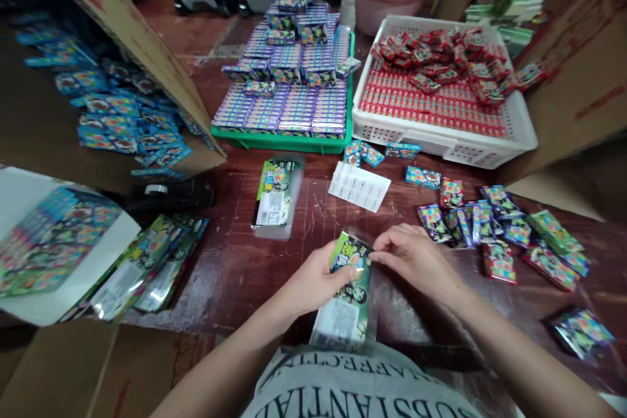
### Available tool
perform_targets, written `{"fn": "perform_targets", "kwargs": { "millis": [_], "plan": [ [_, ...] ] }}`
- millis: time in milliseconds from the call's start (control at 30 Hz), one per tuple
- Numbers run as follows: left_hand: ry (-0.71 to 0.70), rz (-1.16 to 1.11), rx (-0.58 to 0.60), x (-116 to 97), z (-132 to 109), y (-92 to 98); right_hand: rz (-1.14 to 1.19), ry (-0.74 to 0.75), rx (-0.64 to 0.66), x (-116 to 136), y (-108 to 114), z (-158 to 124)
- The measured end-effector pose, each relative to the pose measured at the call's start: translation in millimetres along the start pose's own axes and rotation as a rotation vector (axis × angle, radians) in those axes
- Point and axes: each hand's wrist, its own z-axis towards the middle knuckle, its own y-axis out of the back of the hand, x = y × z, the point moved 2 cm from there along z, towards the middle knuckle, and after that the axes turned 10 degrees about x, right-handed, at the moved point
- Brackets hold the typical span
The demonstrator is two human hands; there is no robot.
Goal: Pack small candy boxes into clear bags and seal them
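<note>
The green packet [349, 304] sits low over the near table edge, just in front of the person. The left hand [313, 284] is closed round its left side, thumb on the face. The right hand [416, 261] pinches its top edge with the fingertips. A similar packet [277, 194] lies beyond. Loose small boxes [494, 228] are scattered to the right.

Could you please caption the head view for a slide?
Left hand and right hand hold a green packet above a red table; a green tray and a white basket stand behind.
</note>
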Motion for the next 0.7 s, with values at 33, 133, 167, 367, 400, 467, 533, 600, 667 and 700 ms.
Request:
{"fn": "perform_targets", "kwargs": {
  "millis": [33,133,167,367,400,467,533,600,667,700],
  "plan": [
    [0.002,0.056,0.010,-0.6,-3.3,0.4,0.070,-0.010,0.078,-0.5,0.4,0.6],
    [-0.005,0.296,-0.029,-10.5,-8.0,5.9,0.208,-0.022,0.226,2.8,6.8,7.7],
    [-0.010,0.380,-0.027,-15.7,-8.1,8.2,0.216,-0.019,0.242,5.5,10.4,11.7],
    [-0.066,0.646,-0.017,-43.5,-3.0,24.1,0.052,0.083,0.220,30.9,36.7,34.6],
    [-0.091,0.642,-0.022,-46.5,-2.3,26.6,0.022,0.104,0.220,35.6,39.0,36.4],
    [-0.135,0.606,0.005,-50.4,-2.2,30.6,-0.029,0.131,0.221,44.5,40.1,37.2],
    [-0.149,0.532,0.040,-49.5,-3.8,34.6,-0.075,0.132,0.236,51.6,37.6,34.6],
    [-0.122,0.384,0.114,-41.9,-6.4,38.2,-0.111,0.121,0.284,56.0,34.1,29.2],
    [-0.052,0.139,0.259,-28.8,-9.1,39.8,-0.114,0.154,0.368,57.5,32.3,22.6],
    [0.003,0.020,0.339,-21.7,-10.4,39.7,-0.115,0.187,0.391,57.0,32.9,19.9]
  ]
}}
